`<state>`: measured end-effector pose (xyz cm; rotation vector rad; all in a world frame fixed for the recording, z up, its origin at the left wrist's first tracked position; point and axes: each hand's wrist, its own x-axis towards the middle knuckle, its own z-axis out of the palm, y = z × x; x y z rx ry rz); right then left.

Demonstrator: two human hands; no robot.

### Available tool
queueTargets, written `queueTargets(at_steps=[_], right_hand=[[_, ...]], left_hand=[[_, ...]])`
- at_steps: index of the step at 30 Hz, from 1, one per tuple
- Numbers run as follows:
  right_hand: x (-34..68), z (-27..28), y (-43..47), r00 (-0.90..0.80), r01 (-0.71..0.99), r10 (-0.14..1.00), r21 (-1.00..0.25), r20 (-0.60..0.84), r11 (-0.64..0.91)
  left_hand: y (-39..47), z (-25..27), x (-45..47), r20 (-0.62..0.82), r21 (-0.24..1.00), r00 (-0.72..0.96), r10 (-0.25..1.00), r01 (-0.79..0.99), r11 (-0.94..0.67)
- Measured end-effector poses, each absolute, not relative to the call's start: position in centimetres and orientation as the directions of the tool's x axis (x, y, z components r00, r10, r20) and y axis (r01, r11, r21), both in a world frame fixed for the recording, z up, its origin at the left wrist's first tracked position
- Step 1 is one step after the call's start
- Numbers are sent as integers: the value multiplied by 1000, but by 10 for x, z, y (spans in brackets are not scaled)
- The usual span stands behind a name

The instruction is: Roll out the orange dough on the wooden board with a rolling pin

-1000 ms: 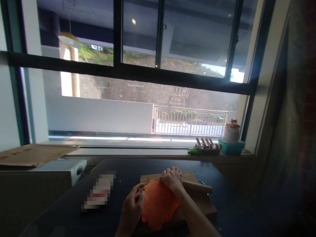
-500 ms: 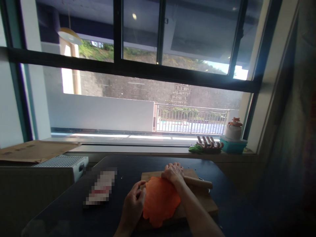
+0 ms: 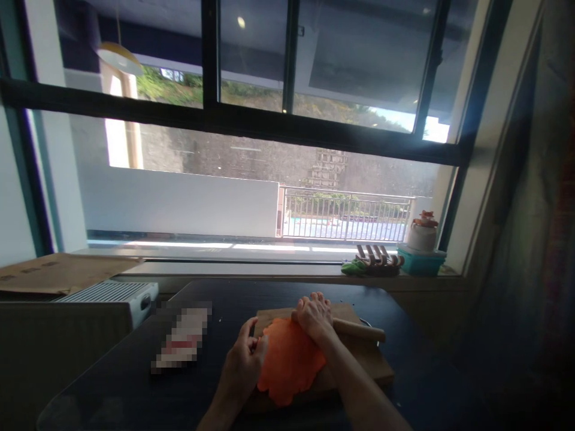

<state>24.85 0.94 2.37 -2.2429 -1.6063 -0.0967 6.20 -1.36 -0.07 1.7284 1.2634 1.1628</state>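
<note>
On a dark counter [image 3: 215, 314], nearer its right edge than its left, a wooden board [image 3: 368, 362] carries a flat orange sheet [image 3: 291, 364]. The left hand [image 3: 242, 359], half open, has its thumb over the sheet's left edge; the right hand [image 3: 315, 315] lies across a rolling pin [image 3: 359, 330], whether gripping I cannot tell.

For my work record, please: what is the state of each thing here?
Board: flat on the table, partly covered
Orange sheet: flattened, ragged-edged
Rolling pin: lying under the right hand
Left hand: fingers curled, beside the sheet
Brown paper: lying flat
Teal box: white object on top
Lamp: hanging, lit or unlit unclear
</note>
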Motion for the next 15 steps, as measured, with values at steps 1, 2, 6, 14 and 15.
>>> queueTargets(at_steps=[1, 2, 6, 14, 15], right_hand=[[254, 25, 19, 365, 914, 899, -278, 243, -296], [260, 27, 27, 385, 902, 897, -292, 216, -317], [281, 33, 49, 409, 879, 896, -341, 175, -334], [315, 29, 22, 388, 884, 906, -347, 169, -313], [317, 28, 18, 400, 882, 902, -335, 164, -330]], left_hand=[[-11, 4, 61, 239, 879, 146, 960, 389, -278], [-7, 8, 60, 213, 857, 166, 963, 441, -266], [14, 24, 62, 157, 738, 199, 967, 627, -249], [38, 46, 95, 122, 524, 391, 912, 755, -394], [39, 48, 99, 104, 497, 419, 902, 764, -412]])
